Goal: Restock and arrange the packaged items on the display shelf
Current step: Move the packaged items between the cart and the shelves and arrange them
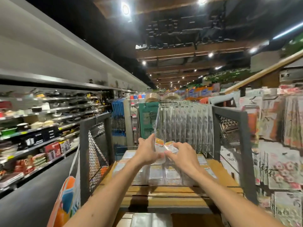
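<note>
Both hands pinch one clear orange-labelled packet (165,147), left hand (146,151) and right hand (182,155) equally near, long axis upright, above the flat packet rows (157,175) on the wooden shelf (223,176).

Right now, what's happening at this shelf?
A person is stocking a wooden display shelf framed by dark mesh side panels. Both hands are out over it: the left hand and right hand together hold small clear packets with orange labels. More flat packets lie in rows on the shelf beneath, and a row of clear hanging packs sits behind. The image is blurred, so the labels cannot be read.
</note>
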Demonstrator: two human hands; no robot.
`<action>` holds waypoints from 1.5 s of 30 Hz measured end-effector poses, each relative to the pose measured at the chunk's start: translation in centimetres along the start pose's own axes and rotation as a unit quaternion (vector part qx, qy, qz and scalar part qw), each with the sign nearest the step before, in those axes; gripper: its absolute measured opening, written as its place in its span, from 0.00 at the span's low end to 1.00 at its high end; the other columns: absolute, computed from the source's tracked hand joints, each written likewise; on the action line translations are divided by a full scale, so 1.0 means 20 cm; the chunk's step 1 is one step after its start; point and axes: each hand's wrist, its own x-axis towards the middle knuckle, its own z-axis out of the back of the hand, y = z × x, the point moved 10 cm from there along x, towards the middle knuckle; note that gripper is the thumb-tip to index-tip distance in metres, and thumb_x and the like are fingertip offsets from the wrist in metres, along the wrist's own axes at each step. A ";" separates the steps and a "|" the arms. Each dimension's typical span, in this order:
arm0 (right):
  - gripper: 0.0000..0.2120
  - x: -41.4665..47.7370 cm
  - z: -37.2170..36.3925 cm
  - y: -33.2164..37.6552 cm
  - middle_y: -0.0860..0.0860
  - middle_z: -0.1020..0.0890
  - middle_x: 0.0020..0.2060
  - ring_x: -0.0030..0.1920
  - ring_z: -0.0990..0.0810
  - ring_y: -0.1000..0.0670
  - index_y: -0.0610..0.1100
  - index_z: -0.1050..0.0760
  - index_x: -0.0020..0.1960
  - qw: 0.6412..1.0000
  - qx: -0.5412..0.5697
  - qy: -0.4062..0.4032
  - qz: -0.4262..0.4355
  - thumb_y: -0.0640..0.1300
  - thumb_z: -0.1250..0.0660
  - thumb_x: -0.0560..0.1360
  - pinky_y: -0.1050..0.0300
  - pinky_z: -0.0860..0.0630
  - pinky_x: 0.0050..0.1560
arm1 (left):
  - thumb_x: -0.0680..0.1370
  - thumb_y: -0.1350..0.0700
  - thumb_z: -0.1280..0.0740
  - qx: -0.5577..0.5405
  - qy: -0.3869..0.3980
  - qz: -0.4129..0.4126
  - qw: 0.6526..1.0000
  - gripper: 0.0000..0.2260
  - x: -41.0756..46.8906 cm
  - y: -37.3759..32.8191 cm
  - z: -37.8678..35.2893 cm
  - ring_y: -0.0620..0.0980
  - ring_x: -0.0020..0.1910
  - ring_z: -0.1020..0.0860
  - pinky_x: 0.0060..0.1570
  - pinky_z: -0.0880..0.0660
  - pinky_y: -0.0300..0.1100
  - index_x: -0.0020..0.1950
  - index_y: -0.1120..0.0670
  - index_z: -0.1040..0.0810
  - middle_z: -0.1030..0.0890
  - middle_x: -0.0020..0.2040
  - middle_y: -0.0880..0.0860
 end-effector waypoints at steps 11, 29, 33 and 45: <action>0.37 0.19 -0.22 -0.16 0.42 0.20 0.51 0.56 0.25 0.42 0.40 0.23 0.55 0.991 -0.112 0.065 0.014 0.72 0.49 0.74 0.46 0.27 0.57 | 0.71 0.28 0.41 0.340 0.063 0.031 0.938 0.38 0.34 0.14 -0.18 0.58 0.67 0.37 0.65 0.38 0.54 0.72 0.51 0.35 0.31 0.66 0.58; 0.17 -0.38 -0.03 0.48 0.53 0.26 0.48 0.52 0.28 0.51 0.50 0.26 0.61 0.967 0.045 -0.031 0.250 0.54 0.36 0.76 0.57 0.33 0.50 | 0.79 0.45 0.37 0.233 -0.132 -0.184 0.946 0.17 -0.37 0.17 0.30 0.50 0.60 0.30 0.60 0.30 0.47 0.64 0.50 0.26 0.26 0.59 0.52; 0.18 -0.90 -0.31 0.84 0.52 0.24 0.49 0.51 0.27 0.49 0.51 0.26 0.60 0.930 0.142 0.055 0.336 0.56 0.37 0.73 0.56 0.32 0.51 | 0.77 0.47 0.34 0.235 -0.176 -0.130 0.947 0.15 -0.99 0.51 0.58 0.51 0.56 0.29 0.55 0.31 0.45 0.61 0.52 0.25 0.26 0.57 0.51; 0.27 -2.73 -1.54 1.32 0.49 0.26 0.57 0.58 0.25 0.46 0.49 0.32 0.68 0.778 0.072 0.450 0.432 0.62 0.43 0.74 0.51 0.26 0.58 | 0.72 0.45 0.31 0.201 -0.121 0.372 0.898 0.26 -3.19 1.91 0.40 0.51 0.63 0.31 0.60 0.31 0.47 0.69 0.46 0.31 0.29 0.63 0.48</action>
